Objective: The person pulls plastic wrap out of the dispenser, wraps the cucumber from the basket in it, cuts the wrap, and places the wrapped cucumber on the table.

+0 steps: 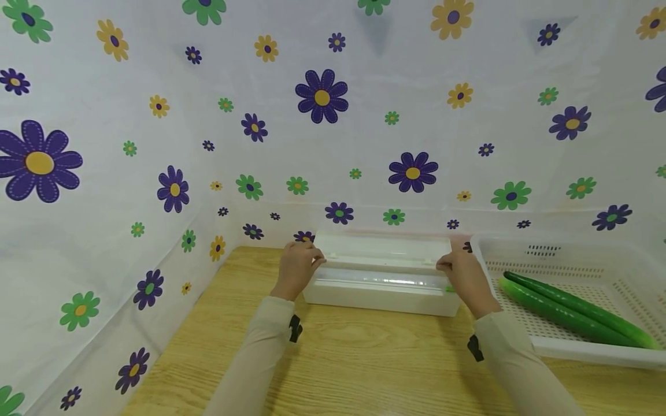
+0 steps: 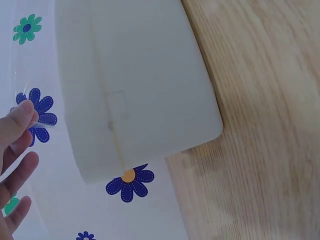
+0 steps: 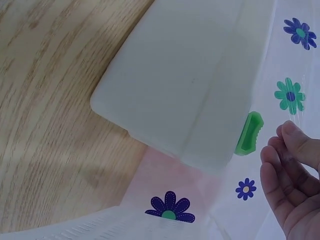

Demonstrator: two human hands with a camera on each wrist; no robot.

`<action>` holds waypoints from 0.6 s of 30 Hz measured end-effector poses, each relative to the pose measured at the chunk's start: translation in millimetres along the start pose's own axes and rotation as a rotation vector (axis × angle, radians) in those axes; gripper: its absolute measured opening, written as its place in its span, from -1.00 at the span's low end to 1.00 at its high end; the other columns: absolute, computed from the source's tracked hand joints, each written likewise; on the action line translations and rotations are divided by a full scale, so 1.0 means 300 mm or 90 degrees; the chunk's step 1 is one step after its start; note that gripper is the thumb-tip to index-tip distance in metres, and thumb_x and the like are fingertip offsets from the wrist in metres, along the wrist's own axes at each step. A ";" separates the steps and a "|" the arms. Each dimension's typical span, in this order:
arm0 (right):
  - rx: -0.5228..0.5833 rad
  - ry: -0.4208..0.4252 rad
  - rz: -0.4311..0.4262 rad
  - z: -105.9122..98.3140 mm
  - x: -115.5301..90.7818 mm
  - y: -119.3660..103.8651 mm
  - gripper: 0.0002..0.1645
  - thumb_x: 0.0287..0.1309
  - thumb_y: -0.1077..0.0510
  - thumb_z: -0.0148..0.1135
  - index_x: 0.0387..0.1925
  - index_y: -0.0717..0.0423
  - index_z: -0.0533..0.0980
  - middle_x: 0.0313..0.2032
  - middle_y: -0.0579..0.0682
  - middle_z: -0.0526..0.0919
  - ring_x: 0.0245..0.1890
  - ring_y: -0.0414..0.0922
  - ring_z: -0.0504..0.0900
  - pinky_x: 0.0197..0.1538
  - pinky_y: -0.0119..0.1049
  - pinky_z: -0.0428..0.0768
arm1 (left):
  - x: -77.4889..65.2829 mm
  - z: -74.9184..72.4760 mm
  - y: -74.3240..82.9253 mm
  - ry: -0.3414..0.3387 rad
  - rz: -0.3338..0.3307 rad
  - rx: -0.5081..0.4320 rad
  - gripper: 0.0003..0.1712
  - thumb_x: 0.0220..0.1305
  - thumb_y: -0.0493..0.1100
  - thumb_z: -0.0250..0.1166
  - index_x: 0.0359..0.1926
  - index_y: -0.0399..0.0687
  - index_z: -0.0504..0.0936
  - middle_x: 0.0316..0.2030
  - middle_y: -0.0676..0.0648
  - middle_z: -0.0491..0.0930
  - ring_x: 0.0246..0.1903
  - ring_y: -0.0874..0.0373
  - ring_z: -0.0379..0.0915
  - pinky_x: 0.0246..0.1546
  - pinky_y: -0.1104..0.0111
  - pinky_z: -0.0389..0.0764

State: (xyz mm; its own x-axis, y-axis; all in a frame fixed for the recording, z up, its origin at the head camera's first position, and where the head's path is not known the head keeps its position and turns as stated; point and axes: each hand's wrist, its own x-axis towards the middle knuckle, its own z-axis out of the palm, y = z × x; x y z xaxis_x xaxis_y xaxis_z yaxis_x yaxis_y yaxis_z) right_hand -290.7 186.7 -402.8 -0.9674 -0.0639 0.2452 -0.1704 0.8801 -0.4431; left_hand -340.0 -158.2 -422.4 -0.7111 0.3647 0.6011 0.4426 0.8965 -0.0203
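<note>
A white cling film dispenser [image 1: 380,296] sits on the wooden table with its lid [image 1: 382,245] raised at the back. Inside lies a shiny roll of clear cling film [image 1: 387,278]. My left hand [image 1: 298,268] pinches the film's left corner between thumb and forefinger; in the left wrist view the other fingers [image 2: 20,175] are spread loosely. At the opposite end, my right hand [image 1: 466,282] pinches the right corner, the film showing faintly above the thumb in the right wrist view. A green slide cutter [image 3: 250,134] protrudes near the dispenser's right end.
To the right stands a white plastic basket [image 1: 588,346] holding two green cucumbers [image 1: 572,309]. A flower-printed white sheet [image 1: 364,144] hangs behind and along the left side. The wooden tabletop [image 1: 364,364] extends in front of the dispenser.
</note>
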 end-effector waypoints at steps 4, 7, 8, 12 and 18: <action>0.003 0.021 -0.015 -0.009 -0.001 0.005 -0.82 0.20 0.29 0.16 -0.26 0.31 0.64 -0.25 0.23 0.70 -0.21 0.14 0.65 -0.12 -0.03 0.61 | 0.001 -0.004 -0.003 0.017 -0.005 -0.001 -0.86 0.01 -0.04 0.42 -0.48 0.00 0.72 -0.48 0.02 0.65 -0.42 0.11 0.57 -0.02 0.12 0.54; 0.013 0.047 -0.037 -0.016 -0.003 0.007 -0.83 0.19 0.31 0.16 -0.29 0.33 0.64 -0.29 0.24 0.70 -0.25 0.14 0.66 -0.14 -0.02 0.62 | 0.002 -0.009 -0.004 0.020 -0.009 0.001 -0.85 0.02 -0.04 0.42 -0.47 0.00 0.72 -0.48 0.02 0.64 -0.41 0.09 0.56 -0.02 0.11 0.53; 0.016 0.053 -0.042 -0.017 -0.004 0.008 -0.83 0.19 0.32 0.16 -0.30 0.33 0.65 -0.30 0.24 0.70 -0.26 0.14 0.66 -0.15 -0.02 0.62 | 0.003 -0.011 -0.004 0.022 -0.009 0.004 -0.85 0.02 -0.03 0.41 -0.47 0.01 0.72 -0.48 0.02 0.63 -0.41 0.09 0.56 -0.02 0.12 0.53; 0.027 0.068 -0.049 -0.026 -0.005 0.003 -0.84 0.18 0.33 0.17 -0.32 0.33 0.65 -0.31 0.24 0.70 -0.26 0.14 0.66 -0.15 -0.02 0.62 | 0.004 -0.019 -0.002 0.030 -0.007 0.007 -0.86 0.04 -0.04 0.41 -0.47 0.00 0.72 -0.50 0.01 0.60 -0.42 0.09 0.54 -0.05 0.13 0.54; 0.025 0.076 -0.039 -0.040 -0.003 -0.005 -0.84 0.18 0.33 0.17 -0.30 0.32 0.65 -0.28 0.23 0.70 -0.22 0.14 0.66 -0.12 -0.02 0.62 | 0.006 -0.034 0.005 0.041 -0.014 -0.009 -0.88 0.07 -0.08 0.40 -0.45 -0.02 0.70 -0.46 -0.01 0.62 -0.40 0.08 0.56 -0.04 0.12 0.55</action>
State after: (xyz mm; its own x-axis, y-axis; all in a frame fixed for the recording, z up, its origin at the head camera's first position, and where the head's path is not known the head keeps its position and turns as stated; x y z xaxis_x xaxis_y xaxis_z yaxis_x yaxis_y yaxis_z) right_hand -287.4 191.1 -392.1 -0.9264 -0.0584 0.3719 -0.2377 0.8568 -0.4576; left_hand -335.0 -158.9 -413.2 -0.6845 0.3280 0.6511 0.4350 0.9004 0.0038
